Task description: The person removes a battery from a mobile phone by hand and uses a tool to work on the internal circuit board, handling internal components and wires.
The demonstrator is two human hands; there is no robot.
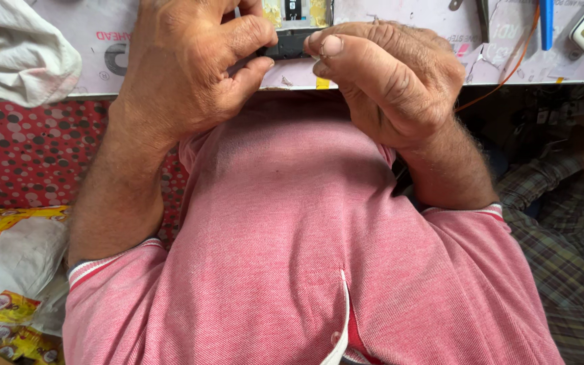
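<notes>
A small black part (290,44) is pinched between both hands at the counter (407,71) edge; the left hand (184,67) is closed on its left end, the right hand (386,74) on its right; fitting or prying appears underway; steady, fine finger pressure is called for next.

Pink polo shirt (292,223), striped cuffs, perhaps ribbed
</notes>
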